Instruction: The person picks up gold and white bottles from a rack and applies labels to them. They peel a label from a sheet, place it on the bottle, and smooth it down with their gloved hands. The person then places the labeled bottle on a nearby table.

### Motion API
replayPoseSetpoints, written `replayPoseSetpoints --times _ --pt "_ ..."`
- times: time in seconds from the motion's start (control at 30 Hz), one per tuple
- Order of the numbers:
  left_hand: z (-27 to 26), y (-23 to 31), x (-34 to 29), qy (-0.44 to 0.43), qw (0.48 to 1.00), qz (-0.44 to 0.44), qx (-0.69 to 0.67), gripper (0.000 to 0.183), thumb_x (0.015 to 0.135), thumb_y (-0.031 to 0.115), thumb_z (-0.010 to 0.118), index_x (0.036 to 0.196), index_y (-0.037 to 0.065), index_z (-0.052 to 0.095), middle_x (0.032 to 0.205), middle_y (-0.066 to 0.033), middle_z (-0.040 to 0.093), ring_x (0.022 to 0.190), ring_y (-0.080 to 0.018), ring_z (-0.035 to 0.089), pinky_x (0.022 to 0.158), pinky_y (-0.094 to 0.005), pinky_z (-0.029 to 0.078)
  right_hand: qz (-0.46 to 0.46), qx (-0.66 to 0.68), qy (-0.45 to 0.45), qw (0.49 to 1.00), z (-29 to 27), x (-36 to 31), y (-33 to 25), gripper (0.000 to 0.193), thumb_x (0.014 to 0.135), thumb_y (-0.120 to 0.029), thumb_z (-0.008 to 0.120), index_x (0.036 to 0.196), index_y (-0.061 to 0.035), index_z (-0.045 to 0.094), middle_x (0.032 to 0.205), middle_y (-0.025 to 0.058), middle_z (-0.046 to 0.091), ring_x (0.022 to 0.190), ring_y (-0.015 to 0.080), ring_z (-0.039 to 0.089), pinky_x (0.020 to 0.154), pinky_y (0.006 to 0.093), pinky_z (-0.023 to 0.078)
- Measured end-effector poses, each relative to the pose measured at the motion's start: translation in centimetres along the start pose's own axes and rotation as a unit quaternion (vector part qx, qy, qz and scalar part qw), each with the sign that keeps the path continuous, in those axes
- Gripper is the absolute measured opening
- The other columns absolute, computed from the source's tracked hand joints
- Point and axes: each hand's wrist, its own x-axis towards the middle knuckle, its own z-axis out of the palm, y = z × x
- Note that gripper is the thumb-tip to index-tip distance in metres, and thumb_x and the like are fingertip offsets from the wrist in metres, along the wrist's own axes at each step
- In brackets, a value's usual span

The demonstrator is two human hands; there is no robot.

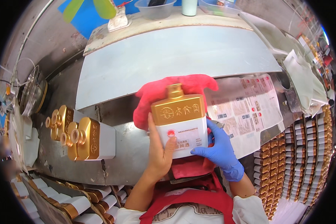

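Note:
Between my two hands is a flat white bottle (180,128) with a gold shoulder and a short gold neck, tilted so its broad front faces up. My bare left hand (161,145) wraps its left side, with the thumb lying on a printed label (183,140) on the white front. In a blue glove, my right hand (218,147) grips the lower right side, thumb on the lower corner. Beneath the bottle lies a bunched red cloth (149,97). To the right, a sheet of printed labels (246,106) rests on the bench, nearest my right hand.
Several similar gold-and-white bottles (89,140) lie on the grey bench at left. A pale board (168,56) spans the back. Behind it stand a small green fan (104,7) and clear plastic tubs (155,10). Rows of bottles (274,168) fill the lower right; more (78,205) sit lower left.

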Motion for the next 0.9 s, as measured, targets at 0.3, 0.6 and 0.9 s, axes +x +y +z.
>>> replayPoseSetpoints --times 0.3,0.6,0.9 --pt "0.5 0.7 0.7 0.028 1.000 0.003 0.012 0.078 0.091 0.010 0.055 0.146 -0.005 0.000 0.136 -0.0209 0.038 0.116 -0.0242 0.049 0.096 -0.0321 0.040 0.003 0.009 0.047 0.999 0.0 -0.1 0.7 0.072 0.068 -0.025 0.081 0.130 -0.0044 0.051 0.099 0.0032 0.058 0.066 0.0075 0.045 0.062 0.0232 0.044" --pt "0.9 0.6 1.2 0.070 0.997 0.007 0.022 0.084 0.084 0.011 0.068 0.144 -0.004 0.012 0.122 -0.0180 0.048 0.106 -0.0225 0.056 0.088 -0.0323 0.048 -0.017 0.023 0.050 0.998 1.0 0.2 0.3 0.062 0.076 -0.022 0.076 0.129 -0.0025 0.051 0.100 0.0079 0.058 0.071 0.0113 0.049 0.066 0.0255 0.045" --pt "0.6 0.2 1.1 0.037 0.999 0.015 -0.016 0.085 0.087 0.015 0.064 0.145 -0.004 0.006 0.132 -0.0193 0.042 0.117 -0.0230 0.049 0.097 -0.0334 0.040 -0.001 0.036 0.027 0.999 0.2 0.4 1.0 0.063 0.075 -0.019 0.077 0.130 -0.0018 0.050 0.093 0.0026 0.056 0.071 0.0068 0.045 0.063 0.0229 0.042"
